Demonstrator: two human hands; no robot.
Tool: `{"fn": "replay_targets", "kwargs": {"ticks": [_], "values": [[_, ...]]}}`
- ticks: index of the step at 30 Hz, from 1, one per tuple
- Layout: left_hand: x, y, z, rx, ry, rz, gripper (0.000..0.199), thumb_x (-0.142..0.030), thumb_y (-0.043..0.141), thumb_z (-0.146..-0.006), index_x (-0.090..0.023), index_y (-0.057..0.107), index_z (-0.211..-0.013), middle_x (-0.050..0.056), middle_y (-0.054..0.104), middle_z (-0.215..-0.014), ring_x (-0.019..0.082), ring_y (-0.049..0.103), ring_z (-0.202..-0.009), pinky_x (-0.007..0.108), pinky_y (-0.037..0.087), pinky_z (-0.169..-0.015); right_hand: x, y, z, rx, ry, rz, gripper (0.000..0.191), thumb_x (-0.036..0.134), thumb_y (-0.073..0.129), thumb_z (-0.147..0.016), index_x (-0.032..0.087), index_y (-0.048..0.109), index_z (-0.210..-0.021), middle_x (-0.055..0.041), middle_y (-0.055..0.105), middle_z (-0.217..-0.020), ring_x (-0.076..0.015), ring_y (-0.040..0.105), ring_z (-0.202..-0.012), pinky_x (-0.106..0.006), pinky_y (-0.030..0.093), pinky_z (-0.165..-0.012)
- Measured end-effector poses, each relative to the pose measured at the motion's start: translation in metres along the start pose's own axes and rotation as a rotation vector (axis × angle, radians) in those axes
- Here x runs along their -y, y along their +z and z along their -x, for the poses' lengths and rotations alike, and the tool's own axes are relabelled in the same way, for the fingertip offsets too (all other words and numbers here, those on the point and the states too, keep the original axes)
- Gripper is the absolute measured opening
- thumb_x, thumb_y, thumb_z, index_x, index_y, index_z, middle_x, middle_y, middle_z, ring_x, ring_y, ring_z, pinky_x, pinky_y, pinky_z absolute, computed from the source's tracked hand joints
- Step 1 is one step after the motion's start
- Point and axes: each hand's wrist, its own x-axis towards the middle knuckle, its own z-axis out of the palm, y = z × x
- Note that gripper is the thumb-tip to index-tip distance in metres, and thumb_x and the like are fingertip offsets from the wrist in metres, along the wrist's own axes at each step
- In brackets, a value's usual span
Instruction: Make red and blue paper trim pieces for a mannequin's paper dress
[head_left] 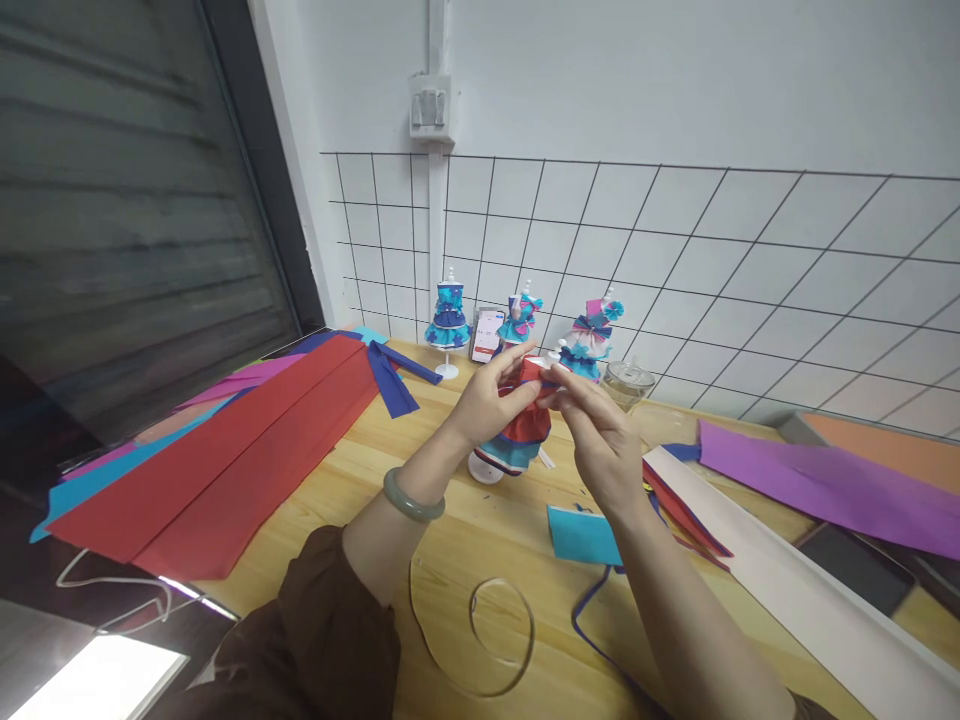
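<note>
A small doll dress [525, 425] in red, teal and white is on a mini mannequin with a white round base [486, 468], tilted between my hands. My left hand [491, 400] is closed round the left side of its red top, thumb on the front. From the right, my right hand [600, 425] pinches the top's edge with thumb and fingers. A piece of teal fabric [583, 535] lies on the table below my right hand, near a dark blue strip [596, 625].
Dressed mannequins [448, 318] and a phone [488, 333] stand behind. Red fabric [247, 450] covers the left side. White [795, 590] and purple fabric [825, 485] lie right, near a glass jar [628, 380]. A thin strip [532, 640] curls in front.
</note>
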Motion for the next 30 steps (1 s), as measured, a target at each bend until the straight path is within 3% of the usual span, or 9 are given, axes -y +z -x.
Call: {"fn": "replay_targets", "kwargs": {"ticks": [4, 9, 12, 19, 30], "values": [[0.004, -0.004, -0.001, 0.007, 0.000, -0.016, 0.049, -0.025, 0.062, -0.079, -0.017, 0.049, -0.126, 0.011, 0.060, -0.119, 0.023, 0.056, -0.109, 0.040, 0.044, -0.096, 0.000, 0.000, -0.001, -0.038, 0.080, -0.119, 0.031, 0.023, 0.050, -0.085, 0.028, 0.063, -0.112, -0.0039, 0.065, -0.109, -0.0164, 0.064, -0.084, -0.044, 0.048, -0.087], [0.005, -0.007, -0.002, -0.006, -0.004, 0.017, 0.050, -0.025, 0.065, -0.077, -0.016, 0.051, -0.124, 0.012, 0.058, -0.123, 0.023, 0.055, -0.113, 0.039, 0.044, -0.097, -0.010, -0.003, -0.006, -0.253, 0.224, -0.318, 0.021, 0.023, 0.060, -0.078, 0.024, 0.069, -0.096, -0.0027, 0.069, -0.089, -0.0141, 0.063, -0.072, -0.040, 0.050, -0.079], [0.006, -0.007, -0.003, -0.022, -0.016, 0.049, 0.050, -0.025, 0.067, -0.075, -0.017, 0.052, -0.122, 0.012, 0.056, -0.125, 0.024, 0.053, -0.115, 0.041, 0.042, -0.100, -0.018, -0.005, -0.010, -0.314, 0.313, -0.389, 0.020, 0.024, 0.064, -0.073, 0.022, 0.069, -0.092, -0.0021, 0.067, -0.086, -0.0119, 0.061, -0.066, -0.034, 0.051, -0.070], [0.009, -0.012, -0.006, -0.064, -0.029, 0.117, 0.056, -0.027, 0.069, -0.073, -0.012, 0.051, -0.123, 0.015, 0.057, -0.124, 0.027, 0.053, -0.115, 0.042, 0.041, -0.100, -0.020, 0.000, -0.010, -0.211, 0.465, -0.398, 0.026, 0.031, 0.071, -0.069, 0.021, 0.065, -0.092, -0.0013, 0.065, -0.084, -0.0113, 0.061, -0.066, -0.029, 0.048, -0.064], [0.018, -0.015, -0.008, -0.015, -0.062, 0.206, 0.064, -0.027, 0.072, -0.071, -0.016, 0.046, -0.129, 0.013, 0.059, -0.121, 0.027, 0.054, -0.114, 0.039, 0.045, -0.095, -0.013, 0.003, -0.010, -0.155, 0.453, -0.357, 0.035, 0.034, 0.076, -0.063, 0.021, 0.062, -0.092, -0.0010, 0.063, -0.083, -0.0142, 0.060, -0.076, -0.031, 0.051, -0.073]]}}
